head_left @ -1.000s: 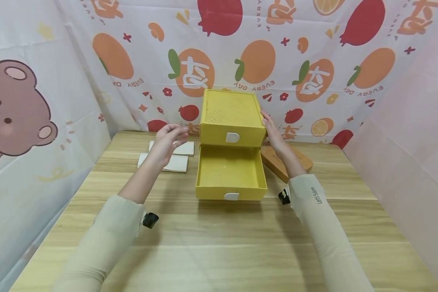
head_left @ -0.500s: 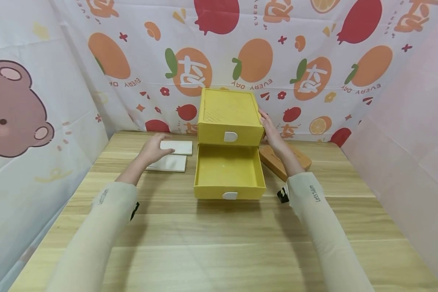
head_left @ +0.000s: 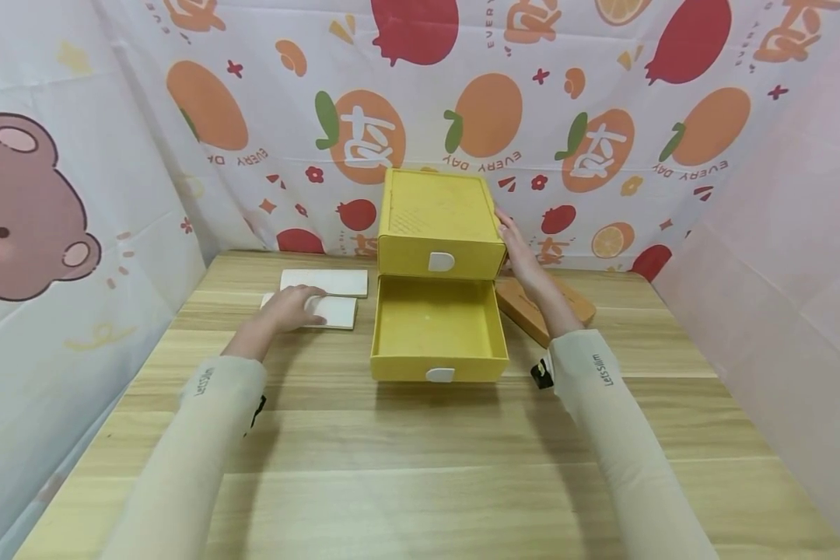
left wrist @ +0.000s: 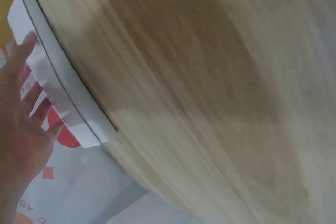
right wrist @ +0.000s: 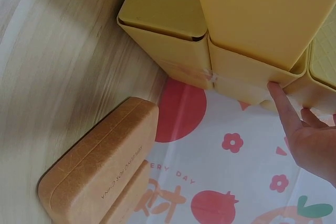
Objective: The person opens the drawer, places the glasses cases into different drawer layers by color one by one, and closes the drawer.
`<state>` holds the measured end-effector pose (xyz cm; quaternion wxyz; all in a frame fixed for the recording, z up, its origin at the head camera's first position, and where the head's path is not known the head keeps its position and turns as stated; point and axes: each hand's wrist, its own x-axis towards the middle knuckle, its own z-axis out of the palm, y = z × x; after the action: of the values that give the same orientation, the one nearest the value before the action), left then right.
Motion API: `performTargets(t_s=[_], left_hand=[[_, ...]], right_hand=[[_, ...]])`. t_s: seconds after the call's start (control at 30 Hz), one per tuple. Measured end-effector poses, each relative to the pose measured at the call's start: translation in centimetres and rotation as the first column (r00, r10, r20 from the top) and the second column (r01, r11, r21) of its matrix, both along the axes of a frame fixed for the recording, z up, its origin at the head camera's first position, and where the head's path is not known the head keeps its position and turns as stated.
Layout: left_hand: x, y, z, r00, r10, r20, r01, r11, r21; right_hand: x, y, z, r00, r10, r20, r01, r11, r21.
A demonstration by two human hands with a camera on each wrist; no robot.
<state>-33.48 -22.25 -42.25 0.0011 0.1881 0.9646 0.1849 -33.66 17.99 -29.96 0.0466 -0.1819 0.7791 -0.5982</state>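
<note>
Left hand (head_left: pixel 287 309): over the near white slab, fingers loosely bent and apart, not clenched; in the left wrist view the thumb overlaps a white slab's face. Whether it bears any grip, I cannot tell from here.
Near white slab (head_left: pixel 337 313): one, flat on the table, left of the yellow drawer unit, partly covered by the hand.
Far white slab (head_left: pixel 325 280): one, flat, just behind the first and set slightly further right.
Right hand (head_left: pixel 520 253): at the unit's right side wall, fingers extended, one fingertip meeting the yellow surface in the right wrist view; nothing clasped.
Yellow drawer unit (head_left: pixel 437 206): one, two levels, upright at the back of the table, between the hands.
Upper drawer (head_left: pixel 406 257): pushed in, pale rounded tab on the front.
Lower drawer (head_left: pixel 400 369): pulled well out toward the person, matching tab, inner floor exposed.
Brown case (right wrist: pixel 100 161): beside the unit on the right, lying at a slant, small dark lettering, partly behind the right forearm.
Table (head_left: pixel 406 474): pale wood grain, lengthwise streaks.
Sleeves (head_left: pixel 626 435): cream, a pair, lettering at the cuffs.
Back cloth (head_left: pixel 427 140): white, printed with oranges, red fruit and flowers.
Left cloth (head_left: pixel 28 210): pale, brown bear print.
</note>
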Motion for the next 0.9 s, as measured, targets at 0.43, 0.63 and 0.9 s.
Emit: performTargets(t_s=[0.43,0.63,0.9], left_hand=[[-0.2,-0.3,-0.7,1.000,-0.022,-0.017,0.021,0.996,-0.085],[0.1,0.0,-0.5,0.999,-0.037,-0.009,0.036,0.989,-0.142],[0.6,0.2,-0.3,0.992,-0.056,0.113,0.062,0.997,-0.046]], right_hand=[[-1.9,0.7,-1.7,1.000,-0.023,0.008,0.023,1.000,-0.005],[-2.4,1.0,-2.2,0.999,-0.032,0.003,0.032,0.999,-0.008],[-1.7,0.6,-1.3,1.000,-0.018,-0.004,0.018,1.000,-0.006]])
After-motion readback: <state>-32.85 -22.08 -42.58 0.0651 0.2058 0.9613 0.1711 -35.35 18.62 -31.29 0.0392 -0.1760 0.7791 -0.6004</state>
